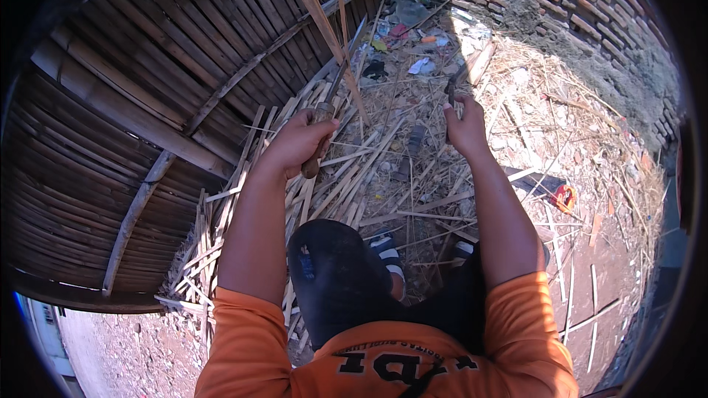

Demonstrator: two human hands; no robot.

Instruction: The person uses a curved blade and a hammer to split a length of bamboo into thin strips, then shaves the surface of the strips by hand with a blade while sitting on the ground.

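Note:
My left hand [297, 141] is closed round the wooden handle [313, 164] of a long knife. Its narrow blade [336, 85] points up and away, beside a slanting wooden pole. Opposite it, my right hand [467, 129] grips a dark, slightly curved tool [451, 88] that looks like a sickle or hooked knife; the fingers cover its lower part. Both hands are held apart, out in front of my bent knees. Below them lie many thin split bamboo strips [369, 151], heaped toward the left.
A slatted bamboo wall [169, 66] leans along the left, and a brick wall [568, 18] closes the far right. Plastic litter [420, 66] lies at the back. On the right, near dry straw, rests what looks like a saw with an orange handle [565, 198]. My sandalled foot [385, 248] stands among strips.

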